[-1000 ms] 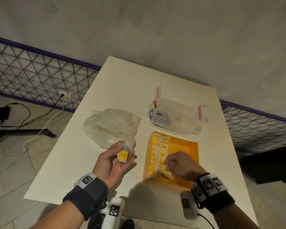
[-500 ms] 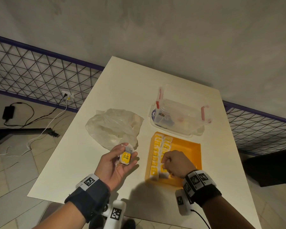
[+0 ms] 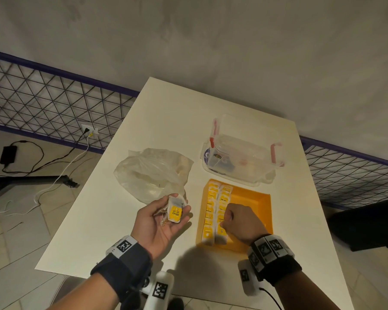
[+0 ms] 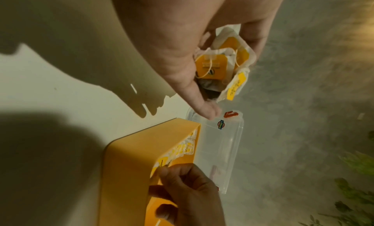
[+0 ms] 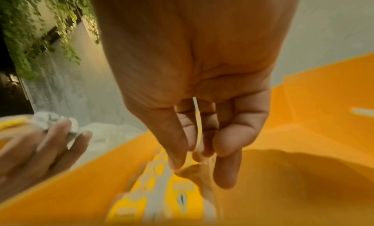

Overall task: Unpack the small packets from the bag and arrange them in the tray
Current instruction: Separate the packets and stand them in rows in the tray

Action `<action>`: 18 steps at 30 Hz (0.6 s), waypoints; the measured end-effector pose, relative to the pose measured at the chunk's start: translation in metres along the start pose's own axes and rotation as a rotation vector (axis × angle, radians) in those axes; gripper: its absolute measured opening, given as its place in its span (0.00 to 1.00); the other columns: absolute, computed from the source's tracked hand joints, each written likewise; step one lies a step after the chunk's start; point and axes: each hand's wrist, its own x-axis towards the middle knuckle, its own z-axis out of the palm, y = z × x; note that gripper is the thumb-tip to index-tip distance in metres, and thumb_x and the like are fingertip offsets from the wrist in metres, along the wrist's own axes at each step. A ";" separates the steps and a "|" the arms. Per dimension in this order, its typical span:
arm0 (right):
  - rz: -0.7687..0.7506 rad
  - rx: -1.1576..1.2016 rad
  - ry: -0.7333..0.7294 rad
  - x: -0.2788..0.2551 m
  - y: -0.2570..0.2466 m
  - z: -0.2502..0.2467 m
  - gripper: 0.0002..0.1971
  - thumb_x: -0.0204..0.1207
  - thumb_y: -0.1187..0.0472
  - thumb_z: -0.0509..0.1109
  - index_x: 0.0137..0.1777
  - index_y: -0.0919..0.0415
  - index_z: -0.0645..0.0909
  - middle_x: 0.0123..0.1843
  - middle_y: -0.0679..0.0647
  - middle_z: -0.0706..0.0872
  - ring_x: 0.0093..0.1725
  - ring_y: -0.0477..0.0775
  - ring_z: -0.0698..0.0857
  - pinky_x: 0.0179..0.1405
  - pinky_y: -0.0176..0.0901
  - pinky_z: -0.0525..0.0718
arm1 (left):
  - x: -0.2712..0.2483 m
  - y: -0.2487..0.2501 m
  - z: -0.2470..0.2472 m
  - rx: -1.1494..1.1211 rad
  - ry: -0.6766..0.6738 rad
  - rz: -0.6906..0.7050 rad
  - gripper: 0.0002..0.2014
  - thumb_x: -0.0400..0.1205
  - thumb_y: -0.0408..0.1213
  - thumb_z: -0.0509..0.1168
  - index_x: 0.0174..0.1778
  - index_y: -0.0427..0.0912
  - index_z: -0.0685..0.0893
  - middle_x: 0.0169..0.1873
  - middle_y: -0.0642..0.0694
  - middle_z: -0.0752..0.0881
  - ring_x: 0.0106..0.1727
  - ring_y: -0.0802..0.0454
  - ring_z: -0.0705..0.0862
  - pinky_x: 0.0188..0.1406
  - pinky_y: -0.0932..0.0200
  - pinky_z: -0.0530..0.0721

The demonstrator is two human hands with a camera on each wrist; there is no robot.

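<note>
Left hand (image 3: 164, 222): palm up over the desk (image 3: 112, 211), just left of the tray, fingers curled round a small clutch of held packets (image 3: 175, 211); the wrist view shows several white sachets with yellow labels and thin strings bunched together between thumb and fingers (image 4: 226, 59). Right hand (image 3: 242, 222): inside the tray, knuckles up, fingers bent downward with the tips gathered at the second row of packets; the wrist view is blurred and does not settle whether the fingertips (image 5: 178, 159) pinch a packet or only touch the row. Tray (image 3: 251, 198): orange, rectangular, shallow-walled, on the near right part of the desk; its left side is filled, its right side shows bare orange floor. Packets in tray (image 3: 211, 211): two rows laid side by side along the left wall, overlapping one another like shingles, yellow labels upward, running from the far wall toward the near wall. Bag (image 3: 152, 173): clear crumpled plastic, lying on the desk left of the tray and just beyond the left hand, its near edge close to the held packets. Storage box (image 3: 240, 153): clear plastic with red clips, standing just beyond the tray's far wall; contents not legible. Desk: pale, rectangular. Surroundings: wire mesh fencing (image 3: 43, 104) with a dark rail behind the desk, cables (image 3: 54, 162) on the tiled floor at left
</note>
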 end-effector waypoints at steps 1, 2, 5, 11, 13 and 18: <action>-0.010 0.011 0.032 -0.001 -0.002 -0.005 0.11 0.73 0.59 0.74 0.34 0.51 0.74 0.39 0.49 0.85 0.44 0.51 0.85 0.44 0.50 0.85 | 0.000 0.000 0.000 0.001 0.001 -0.003 0.11 0.78 0.37 0.65 0.51 0.37 0.87 0.55 0.28 0.84 0.50 0.34 0.90 0.52 0.39 0.86; -0.033 0.019 0.070 -0.003 -0.007 -0.011 0.11 0.74 0.58 0.74 0.34 0.51 0.74 0.39 0.48 0.85 0.42 0.50 0.84 0.42 0.47 0.83 | 0.000 0.000 0.001 0.000 0.002 -0.008 0.11 0.78 0.37 0.65 0.51 0.37 0.87 0.55 0.28 0.84 0.50 0.34 0.90 0.52 0.39 0.85; -0.221 0.061 0.167 -0.013 -0.036 -0.021 0.06 0.75 0.56 0.75 0.40 0.53 0.80 0.41 0.47 0.84 0.41 0.46 0.80 0.42 0.42 0.79 | 0.001 -0.001 0.002 0.005 0.021 -0.019 0.12 0.78 0.37 0.65 0.54 0.37 0.87 0.58 0.29 0.84 0.53 0.34 0.89 0.54 0.39 0.84; -0.553 0.026 0.094 -0.036 -0.086 0.002 0.17 0.70 0.45 0.74 0.57 0.43 0.77 0.51 0.39 0.74 0.46 0.38 0.76 0.43 0.36 0.79 | 0.000 -0.008 0.014 -0.003 0.027 0.020 0.13 0.84 0.38 0.61 0.52 0.33 0.88 0.47 0.32 0.88 0.45 0.39 0.90 0.55 0.47 0.84; -0.615 -0.001 0.120 -0.035 -0.090 0.011 0.18 0.71 0.48 0.73 0.60 0.42 0.74 0.52 0.38 0.71 0.47 0.37 0.74 0.41 0.34 0.76 | -0.001 -0.008 0.016 -0.016 0.018 0.026 0.15 0.85 0.36 0.59 0.50 0.33 0.89 0.44 0.36 0.89 0.43 0.42 0.90 0.57 0.50 0.81; -0.615 0.012 0.192 -0.026 -0.091 0.020 0.10 0.77 0.54 0.69 0.57 0.49 0.80 0.50 0.45 0.76 0.45 0.47 0.79 0.41 0.47 0.82 | 0.001 -0.006 0.011 0.029 0.052 0.046 0.13 0.84 0.32 0.57 0.58 0.33 0.85 0.43 0.35 0.88 0.39 0.42 0.89 0.36 0.54 0.90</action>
